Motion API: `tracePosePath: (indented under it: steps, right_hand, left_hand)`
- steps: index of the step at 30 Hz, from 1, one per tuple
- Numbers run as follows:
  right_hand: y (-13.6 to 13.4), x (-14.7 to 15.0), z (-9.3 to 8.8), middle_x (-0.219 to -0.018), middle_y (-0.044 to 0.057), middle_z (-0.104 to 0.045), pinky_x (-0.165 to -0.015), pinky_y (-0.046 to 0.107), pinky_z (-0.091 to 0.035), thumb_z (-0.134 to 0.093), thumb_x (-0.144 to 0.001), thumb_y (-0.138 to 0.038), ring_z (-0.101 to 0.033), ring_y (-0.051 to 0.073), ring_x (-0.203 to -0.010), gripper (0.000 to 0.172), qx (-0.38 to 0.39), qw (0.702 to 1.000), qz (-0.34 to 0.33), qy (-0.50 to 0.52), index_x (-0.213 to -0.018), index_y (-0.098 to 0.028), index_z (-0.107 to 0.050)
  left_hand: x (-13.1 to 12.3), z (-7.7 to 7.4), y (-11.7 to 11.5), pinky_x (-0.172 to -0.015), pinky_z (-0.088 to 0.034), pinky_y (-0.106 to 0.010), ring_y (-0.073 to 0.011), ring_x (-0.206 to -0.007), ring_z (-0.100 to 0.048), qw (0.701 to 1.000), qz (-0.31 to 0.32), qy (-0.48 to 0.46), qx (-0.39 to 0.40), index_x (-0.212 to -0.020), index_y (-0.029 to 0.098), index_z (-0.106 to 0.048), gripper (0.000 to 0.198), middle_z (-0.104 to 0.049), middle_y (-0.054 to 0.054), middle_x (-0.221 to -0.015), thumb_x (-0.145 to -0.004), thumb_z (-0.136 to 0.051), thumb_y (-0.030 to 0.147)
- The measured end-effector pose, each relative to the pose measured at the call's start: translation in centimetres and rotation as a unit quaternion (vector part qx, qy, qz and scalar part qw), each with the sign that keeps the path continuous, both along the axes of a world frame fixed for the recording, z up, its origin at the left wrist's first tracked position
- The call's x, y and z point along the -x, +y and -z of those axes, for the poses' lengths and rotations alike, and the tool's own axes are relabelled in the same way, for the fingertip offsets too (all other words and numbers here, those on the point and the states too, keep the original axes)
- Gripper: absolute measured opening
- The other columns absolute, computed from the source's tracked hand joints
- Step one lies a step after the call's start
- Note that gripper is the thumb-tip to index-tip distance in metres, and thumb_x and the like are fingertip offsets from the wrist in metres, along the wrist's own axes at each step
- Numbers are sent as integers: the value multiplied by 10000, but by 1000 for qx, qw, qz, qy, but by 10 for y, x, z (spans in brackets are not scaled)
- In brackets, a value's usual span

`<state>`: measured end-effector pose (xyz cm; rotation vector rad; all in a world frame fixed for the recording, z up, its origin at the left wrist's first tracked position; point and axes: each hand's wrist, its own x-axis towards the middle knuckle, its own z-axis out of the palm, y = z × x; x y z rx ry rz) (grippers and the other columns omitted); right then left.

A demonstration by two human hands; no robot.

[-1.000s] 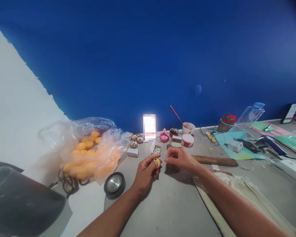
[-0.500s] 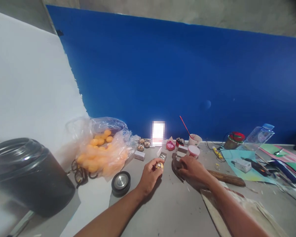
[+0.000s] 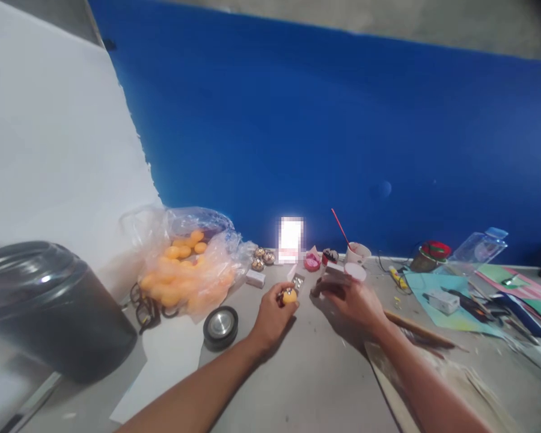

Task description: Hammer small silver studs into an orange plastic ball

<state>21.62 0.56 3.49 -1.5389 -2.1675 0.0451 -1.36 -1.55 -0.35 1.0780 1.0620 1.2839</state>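
Note:
My left hand [image 3: 273,316] pinches an orange ball [image 3: 290,296] with shiny metal bits on its top, just above the table. Right of it, my right hand [image 3: 354,304] is closed round the head end of a hammer [image 3: 421,332]. Its wooden handle runs out past my wrist, and most of the dark head is hidden under my fingers. Between and beyond the hands lies a small open box [image 3: 298,281] of shiny pieces. Several metal-studded balls [image 3: 258,258] sit farther back, near a small white box [image 3: 255,278].
A clear bag of orange balls [image 3: 187,282] and a dark bin [image 3: 54,319] stand left, near a round black-rimmed metal object [image 3: 220,325]. A paper cup [image 3: 358,254] with a red stick stands behind my right hand. Tools lie on a blue-green sheet [image 3: 426,285]; a cloth [image 3: 460,385] lies front right.
My right hand has turned with the hammer, so the curved dark head shows less and the handle has swung slightly nearer. My left hand has rolled the ball, showing more orange.

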Motion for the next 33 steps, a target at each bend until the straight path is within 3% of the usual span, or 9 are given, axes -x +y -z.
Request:
tracePosePath:
  steps: [2,4,8,13,22,26,33]
  right_hand:
    - [-5,4,-3,-797,78,-741,-611,299,-419,-652,-916,-480,-665,231,-689,283,-20,998,48,-34,-1008,-267,-813]
    - [-11,7,-5,-760,89,-734,-630,311,-435,-645,-909,-537,-666,243,-683,357,-58,995,68,-47,-1015,-244,-818]
    - [-22,17,-9,-807,107,-751,-719,329,-484,-614,-948,-488,-683,245,-753,355,-97,995,-3,-19,-1088,-224,-806]
    - [-28,29,-12,-979,102,-792,-710,310,-495,-618,-952,-407,-710,232,-807,300,-62,994,-90,-3,-1128,-238,-792]
    - [-30,32,-13,-939,105,-807,-672,309,-499,-614,-959,-381,-728,233,-759,291,-71,992,-102,-9,-1126,-241,-808]
    - [-33,37,-17,-1034,113,-807,-699,315,-522,-579,-974,-369,-740,239,-808,296,-99,988,-117,5,-1106,-236,-809]
    - [-33,38,-23,-924,95,-808,-692,315,-526,-604,-957,-338,-733,239,-771,299,-43,992,-114,24,-1162,-245,-801]
  left_hand:
    - [-2,-2,-3,-586,-469,-223,-133,-708,-591,999,-4,-23,22,-1169,183,-665,516,-700,-45,-956,-667,-784,220]
    - [-3,-2,-4,-563,-455,-219,-125,-675,-580,999,-11,-24,26,-1138,192,-648,471,-698,-38,-950,-682,-764,214]
    - [-4,-2,-7,-572,-421,-226,-131,-650,-543,1000,7,26,-2,-974,177,-692,307,-642,-2,-777,-669,-733,172]
    - [-2,-3,-7,-617,-412,-246,-151,-685,-544,998,23,52,-37,-967,173,-717,315,-645,-6,-777,-652,-716,155]
    - [0,3,-4,-694,-424,-268,-167,-739,-555,993,33,93,-67,-955,188,-700,306,-646,-5,-812,-655,-681,131]
    - [0,3,-2,-741,-438,-286,-182,-788,-582,990,28,124,-66,-964,193,-702,321,-667,-14,-852,-653,-680,118]
    - [1,6,-1,-739,-453,-289,-187,-782,-604,985,40,148,-78,-958,199,-680,307,-676,-8,-856,-664,-668,111]
